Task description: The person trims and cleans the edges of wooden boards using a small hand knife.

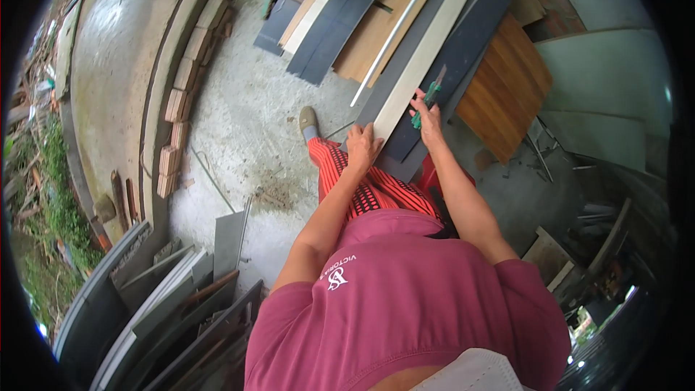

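One hand, the right hand [427,117], grips a green-handled tool [433,93]; the left hand [364,145] rests, fingers bent, on the pale strip's [432,45] near end. Dark boards [479,32] crowd alongside (overlapping untidily), with a brown panel [507,87] rightward and bricks [176,105] well left.

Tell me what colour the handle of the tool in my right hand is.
The handle is green; the head view shows it.
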A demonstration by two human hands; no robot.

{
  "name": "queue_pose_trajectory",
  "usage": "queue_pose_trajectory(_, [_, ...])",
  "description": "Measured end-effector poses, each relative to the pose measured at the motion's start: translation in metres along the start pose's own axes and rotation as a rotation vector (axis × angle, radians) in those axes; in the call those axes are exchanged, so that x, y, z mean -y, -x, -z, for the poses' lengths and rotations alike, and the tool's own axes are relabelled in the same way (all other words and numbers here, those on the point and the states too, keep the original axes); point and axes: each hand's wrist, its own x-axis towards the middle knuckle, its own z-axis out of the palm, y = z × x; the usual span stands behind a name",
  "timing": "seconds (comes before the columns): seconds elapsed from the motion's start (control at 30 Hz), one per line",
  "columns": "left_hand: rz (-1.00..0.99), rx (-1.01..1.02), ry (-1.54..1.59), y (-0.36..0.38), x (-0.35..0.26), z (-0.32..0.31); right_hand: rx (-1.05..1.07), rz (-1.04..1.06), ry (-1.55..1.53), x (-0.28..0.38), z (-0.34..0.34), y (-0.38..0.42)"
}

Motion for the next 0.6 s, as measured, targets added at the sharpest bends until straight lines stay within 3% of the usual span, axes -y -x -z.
queue_pose_trajectory(0.07, [0.026,-0.094,-0.011,-0.004,0.011,0.009,-0.006,-0.028,0.031,0.004,-0.002,0.001])
queue_pose_trajectory(0.13, [0.218,-0.348,0.173,-0.019,0.054,0.008,-0.006,-0.027,0.027,0.006,0.0,0.006])
queue_pose_trajectory(0.2, [0.6,-0.381,0.564,-0.052,0.091,0.04,0.002,-0.051,0.032,0.011,0.002,0.015])
queue_pose_trajectory(0.27, [0.795,-0.331,1.039,-0.084,0.085,0.081,-0.008,-0.082,0.022,0.008,0.004,0.023])
queue_pose_trajectory(0.37, [0.825,-0.207,1.324,-0.134,0.105,0.089,0.02,-0.114,0.036,0.003,0.009,0.042])
queue_pose_trajectory(0.57, [0.89,-0.01,1.328,-0.157,0.134,0.071,-0.026,-0.143,0.038,-0.005,0.007,0.08])
queue_pose_trajectory(0.6, [0.858,0.057,1.377,-0.152,0.111,0.089,-0.034,-0.163,0.052,-0.005,0.006,0.084])
